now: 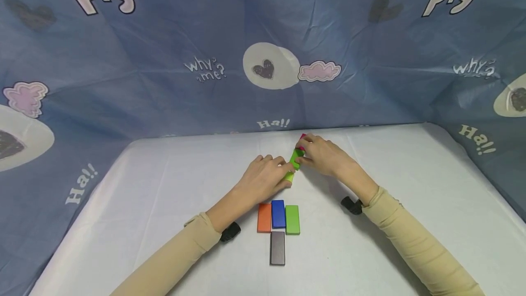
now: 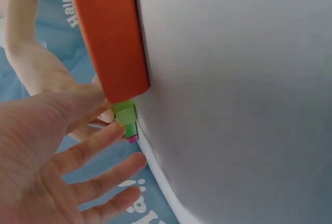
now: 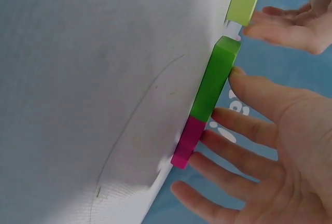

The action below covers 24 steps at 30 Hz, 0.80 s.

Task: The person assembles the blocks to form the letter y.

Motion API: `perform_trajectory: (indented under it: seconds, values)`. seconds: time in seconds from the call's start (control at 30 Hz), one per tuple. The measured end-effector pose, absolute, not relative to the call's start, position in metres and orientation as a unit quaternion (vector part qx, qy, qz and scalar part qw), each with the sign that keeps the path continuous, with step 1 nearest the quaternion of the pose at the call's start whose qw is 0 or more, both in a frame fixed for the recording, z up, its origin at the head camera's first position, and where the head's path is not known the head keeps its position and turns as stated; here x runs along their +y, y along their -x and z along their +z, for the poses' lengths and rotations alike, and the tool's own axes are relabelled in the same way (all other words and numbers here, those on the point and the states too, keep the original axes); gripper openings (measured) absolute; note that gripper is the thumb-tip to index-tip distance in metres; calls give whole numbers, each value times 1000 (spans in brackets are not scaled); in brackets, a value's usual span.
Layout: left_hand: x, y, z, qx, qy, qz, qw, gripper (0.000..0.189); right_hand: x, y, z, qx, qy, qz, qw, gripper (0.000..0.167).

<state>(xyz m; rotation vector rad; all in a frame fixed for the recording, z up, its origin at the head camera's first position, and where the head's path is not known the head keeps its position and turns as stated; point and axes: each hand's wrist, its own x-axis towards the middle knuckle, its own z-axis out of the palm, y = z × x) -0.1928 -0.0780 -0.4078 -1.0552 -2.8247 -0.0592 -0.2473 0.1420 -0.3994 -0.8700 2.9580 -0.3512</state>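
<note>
My left hand (image 1: 265,177) holds a yellow-green block (image 3: 244,1) by its ends, between thumb and index finger. Just beyond it lies a green block (image 3: 215,81), a small gap between the two. My right hand (image 1: 324,153) has its thumb and index finger on that green block, the thumb near its closer end. Against the far end of the green block sits a magenta block (image 3: 188,142), in line with it, with other right fingers beside it. In the left wrist view, an orange block (image 2: 109,37) fills the foreground and partly hides the row.
Nearer on the white tablecloth (image 1: 197,168) lie the orange block, a blue block (image 1: 278,214) and a light green block (image 1: 292,219) side by side. A dark grey block (image 1: 277,248) lies below the blue one. A blue printed curtain (image 1: 164,81) rises behind.
</note>
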Motion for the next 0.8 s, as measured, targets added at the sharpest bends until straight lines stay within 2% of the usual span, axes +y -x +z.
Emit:
perform_trajectory:
  seconds: [0.37,0.67,0.8]
  values:
    - [-77,188,-401,-936,348,-25,41,28,143,247,-399,952,284,-113,15,38]
    - [-74,187,-401,-935,353,-35,22,38,143,247,-399,952,283,-115,17,38]
    - [-74,183,-403,-935,353,-24,28,40,142,247,-399,953,279,-115,22,39]
